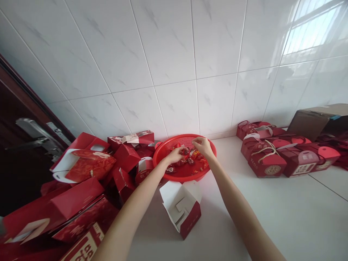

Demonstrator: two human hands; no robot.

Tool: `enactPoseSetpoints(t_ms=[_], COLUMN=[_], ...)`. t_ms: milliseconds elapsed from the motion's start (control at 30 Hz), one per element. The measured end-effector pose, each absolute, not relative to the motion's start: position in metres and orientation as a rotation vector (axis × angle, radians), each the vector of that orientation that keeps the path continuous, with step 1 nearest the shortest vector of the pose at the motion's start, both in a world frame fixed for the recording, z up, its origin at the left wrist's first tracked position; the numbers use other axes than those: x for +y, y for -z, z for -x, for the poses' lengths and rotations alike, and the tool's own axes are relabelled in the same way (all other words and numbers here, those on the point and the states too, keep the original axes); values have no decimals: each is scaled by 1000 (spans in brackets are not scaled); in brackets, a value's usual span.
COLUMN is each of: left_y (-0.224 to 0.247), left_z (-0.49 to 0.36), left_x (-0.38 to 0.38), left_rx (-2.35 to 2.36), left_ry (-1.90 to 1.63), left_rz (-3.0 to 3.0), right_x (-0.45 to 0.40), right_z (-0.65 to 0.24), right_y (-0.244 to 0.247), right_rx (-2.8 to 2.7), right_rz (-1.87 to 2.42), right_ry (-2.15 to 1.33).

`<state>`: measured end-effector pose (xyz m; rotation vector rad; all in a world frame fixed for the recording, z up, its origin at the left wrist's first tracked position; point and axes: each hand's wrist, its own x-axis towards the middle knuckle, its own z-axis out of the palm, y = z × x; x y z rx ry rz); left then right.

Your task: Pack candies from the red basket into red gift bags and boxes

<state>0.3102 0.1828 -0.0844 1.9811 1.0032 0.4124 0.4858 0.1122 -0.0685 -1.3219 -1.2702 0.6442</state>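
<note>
Both of my hands are inside a red plastic basket (213, 145) with a perforated wall, standing against the tiled wall. Wrapped candies (199, 163) in red and gold lie on its bottom. At the basket's left side, my left hand (175, 156) has its fingers closed around a dark red wrapped candy (186, 152). My right hand (203, 146) is over the right side, thumb and fingers pinched together; what is between them is too small to make out. In front of the basket, between my forearms, an open red box (191, 221) with a white inside stands with its flaps up.
Red boxes (78, 199) are heaped on the left, beside a dark door with a metal handle (32, 132). Several closed red gift boxes (266, 165) with handles and cords stand at the right. Behind them is a brown cardboard carton (310, 121).
</note>
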Motion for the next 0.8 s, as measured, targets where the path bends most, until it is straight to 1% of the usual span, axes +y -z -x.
enactPoseSetpoints(t_ms=[167, 433, 667, 800], left_y=[78, 74, 82, 83], left_z=[-310, -310, -310, -308], left_x=[181, 174, 184, 189], left_rx=[886, 777, 894, 964], left_ry=[-609, -627, -719, -628], left_rz=[-1806, -1647, -1810, -1956], right_x=[115, 117, 112, 110], right_z=[-487, -483, -486, -486], right_y=[72, 76, 75, 74], right_rx=[-1289, -1397, -1259, -1204], right_rz=[1409, 1433, 1524, 1514], right_ry=[-705, -750, -613, -588])
